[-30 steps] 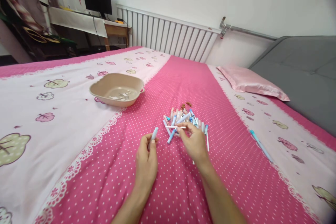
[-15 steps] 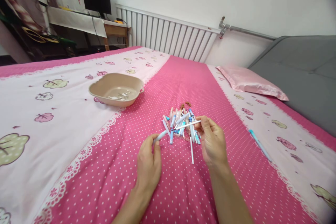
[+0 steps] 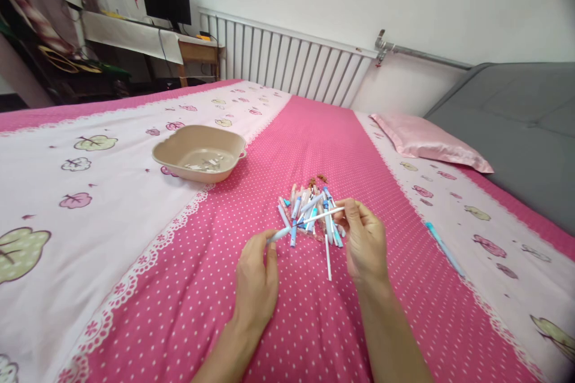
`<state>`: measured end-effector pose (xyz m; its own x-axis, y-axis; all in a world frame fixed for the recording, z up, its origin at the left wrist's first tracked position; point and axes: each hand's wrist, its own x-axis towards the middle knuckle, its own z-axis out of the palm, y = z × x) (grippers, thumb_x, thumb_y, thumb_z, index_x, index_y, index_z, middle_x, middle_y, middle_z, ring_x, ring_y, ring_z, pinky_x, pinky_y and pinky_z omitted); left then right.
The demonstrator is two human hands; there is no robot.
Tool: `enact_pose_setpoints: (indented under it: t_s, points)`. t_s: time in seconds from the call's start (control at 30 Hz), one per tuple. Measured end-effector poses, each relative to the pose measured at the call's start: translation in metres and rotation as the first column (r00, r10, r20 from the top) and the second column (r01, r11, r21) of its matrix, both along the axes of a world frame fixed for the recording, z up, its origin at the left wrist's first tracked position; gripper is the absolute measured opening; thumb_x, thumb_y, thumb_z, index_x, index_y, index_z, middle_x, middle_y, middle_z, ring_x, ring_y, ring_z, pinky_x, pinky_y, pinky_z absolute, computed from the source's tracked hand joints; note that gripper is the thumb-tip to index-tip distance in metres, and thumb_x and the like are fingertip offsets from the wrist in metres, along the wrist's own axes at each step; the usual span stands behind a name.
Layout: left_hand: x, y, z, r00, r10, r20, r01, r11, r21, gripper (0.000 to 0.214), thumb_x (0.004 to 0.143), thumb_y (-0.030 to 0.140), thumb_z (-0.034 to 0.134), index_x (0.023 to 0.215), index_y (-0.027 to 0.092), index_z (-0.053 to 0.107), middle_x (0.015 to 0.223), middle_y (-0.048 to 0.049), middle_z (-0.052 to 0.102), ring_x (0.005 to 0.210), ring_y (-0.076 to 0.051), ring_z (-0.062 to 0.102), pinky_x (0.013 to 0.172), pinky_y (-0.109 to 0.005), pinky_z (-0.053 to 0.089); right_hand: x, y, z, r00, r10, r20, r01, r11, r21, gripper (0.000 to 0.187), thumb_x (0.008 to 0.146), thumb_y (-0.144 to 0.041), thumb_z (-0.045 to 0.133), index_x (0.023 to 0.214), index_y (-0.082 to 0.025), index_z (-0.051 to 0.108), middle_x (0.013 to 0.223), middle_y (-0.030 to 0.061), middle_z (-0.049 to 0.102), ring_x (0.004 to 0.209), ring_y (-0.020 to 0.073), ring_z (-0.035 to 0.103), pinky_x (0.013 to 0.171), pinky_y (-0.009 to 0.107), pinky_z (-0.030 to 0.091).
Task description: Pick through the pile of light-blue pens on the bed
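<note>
While both hands pinch 1 pen (image 3: pixel 305 221), beige basin (image 3: pixel 200 154) with few small bits (image 3: pixel 209 163).

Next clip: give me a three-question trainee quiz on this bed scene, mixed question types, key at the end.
1. True or false: the beige basin sits on the grey sofa.
2. What do the left hand and right hand hold between them?
A. a thin white refill
B. a spoon
C. a coin
3. Fill in: a lone blue pen lies to the person's ____ of the pen pile.

Key: 1 false; 2 A; 3 right.
</note>
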<state>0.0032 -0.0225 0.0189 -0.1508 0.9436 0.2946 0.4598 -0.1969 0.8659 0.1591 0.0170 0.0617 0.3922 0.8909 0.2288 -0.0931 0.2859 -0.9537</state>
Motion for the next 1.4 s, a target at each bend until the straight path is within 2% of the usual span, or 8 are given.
enact_pose_setpoints:
  t_s: [0.37, 0.57, 0.8, 0.97, 1.1, 1.17, 1.3, 1.4]
  points:
    - [0.000, -0.001, -0.001, 0.998, -0.047, -0.043, 0.049, 0.998, 0.037, 0.025, 0.085, 0.025, 0.037, 0.099, 0.019, 0.056, 0.097, -0.0080, 0.062, 0.092, -0.021, 0.056, 0.081, -0.037, 0.042, -0.005, -0.001, -0.004, 0.986, 0.119, 0.119, -0.118, 0.993, -0.021, 0.024, 0.080, -0.040, 0.054, 0.078, -0.017, 0.062, 0.063, -0.0019, 0.055, 0.059, 0.0089, 0.050, 0.061, 0.022, 0.041]
    - [0.000, -0.001, -0.003, 0.994, -0.072, -0.082, 0.075, 0.997, 0.035, 0.025, 0.085, 0.025, 0.037, 0.100, 0.019, 0.056, 0.097, -0.0080, 0.063, 0.090, -0.022, 0.057, 0.080, -0.037, 0.042, -0.005, -0.001, -0.002, 0.988, 0.117, 0.105, -0.115, 0.993, -0.020, 0.025, 0.080, -0.040, 0.052, 0.073, -0.017, 0.060, 0.061, -0.0022, 0.053, 0.057, 0.0092, 0.049, 0.060, 0.022, 0.040]
    - [0.001, -0.001, -0.006, 0.981, -0.131, -0.142, 0.136, 0.990, 0.026, 0.025, 0.086, 0.024, 0.037, 0.102, 0.020, 0.056, 0.098, -0.0073, 0.063, 0.091, -0.021, 0.056, 0.081, -0.036, 0.042, -0.006, -0.003, -0.004, 0.970, 0.122, 0.211, -0.123, 0.992, -0.009, 0.024, 0.081, -0.039, 0.053, 0.076, -0.018, 0.063, 0.065, -0.0012, 0.055, 0.060, 0.0100, 0.050, 0.060, 0.022, 0.040]
    - [0.002, -0.003, -0.003, 0.985, -0.166, -0.052, 0.167, 0.986, 0.010, 0.026, 0.085, 0.026, 0.039, 0.102, 0.020, 0.057, 0.098, -0.0075, 0.064, 0.091, -0.021, 0.058, 0.081, -0.035, 0.043, -0.010, -0.002, -0.008, 0.945, 0.195, 0.264, -0.184, 0.981, -0.066, 0.030, 0.082, -0.041, 0.048, 0.077, -0.018, 0.066, 0.068, 0.0009, 0.060, 0.065, 0.0128, 0.054, 0.062, 0.024, 0.042]
    - [0.003, -0.004, 0.001, 0.969, -0.236, 0.079, 0.239, 0.971, -0.026, 0.027, 0.085, 0.027, 0.041, 0.106, 0.021, 0.057, 0.097, -0.0074, 0.065, 0.086, -0.020, 0.059, 0.076, -0.033, 0.044, -0.017, -0.003, -0.010, 0.824, 0.379, 0.420, -0.339, 0.925, -0.171, 0.033, 0.084, -0.041, 0.044, 0.089, -0.020, 0.069, 0.082, 0.0035, 0.065, 0.074, 0.0155, 0.057, 0.070, 0.028, 0.043]
    - [0.004, -0.003, 0.002, 0.958, -0.243, 0.153, 0.251, 0.967, -0.037, 0.028, 0.084, 0.028, 0.043, 0.107, 0.020, 0.057, 0.097, -0.0070, 0.065, 0.084, -0.019, 0.059, 0.074, -0.032, 0.044, -0.021, -0.005, -0.009, 0.794, 0.417, 0.441, -0.372, 0.909, -0.189, 0.035, 0.085, -0.041, 0.042, 0.095, -0.021, 0.068, 0.085, 0.0042, 0.066, 0.078, 0.0163, 0.057, 0.073, 0.029, 0.044]
    - [0.003, -0.002, 0.003, 0.929, -0.266, 0.257, 0.291, 0.954, -0.067, 0.028, 0.083, 0.029, 0.045, 0.106, 0.019, 0.057, 0.095, -0.0072, 0.065, 0.081, -0.018, 0.059, 0.073, -0.030, 0.045, -0.016, -0.001, -0.010, 0.827, 0.397, 0.398, -0.363, 0.918, -0.161, 0.038, 0.086, -0.043, 0.037, 0.106, -0.022, 0.062, 0.095, 0.0052, 0.065, 0.088, 0.0173, 0.059, 0.075, 0.030, 0.045]
    - [0.003, 0.000, 0.003, 0.918, -0.256, 0.302, 0.301, 0.947, -0.113, 0.027, 0.083, 0.031, 0.046, 0.103, 0.017, 0.057, 0.093, -0.0076, 0.065, 0.077, -0.017, 0.059, 0.072, -0.030, 0.045, 0.005, 0.009, -0.013, 0.856, 0.289, 0.429, -0.237, 0.956, -0.171, 0.040, 0.085, -0.043, 0.037, 0.106, -0.019, 0.061, 0.094, 0.0072, 0.066, 0.086, 0.0179, 0.060, 0.075, 0.031, 0.046]
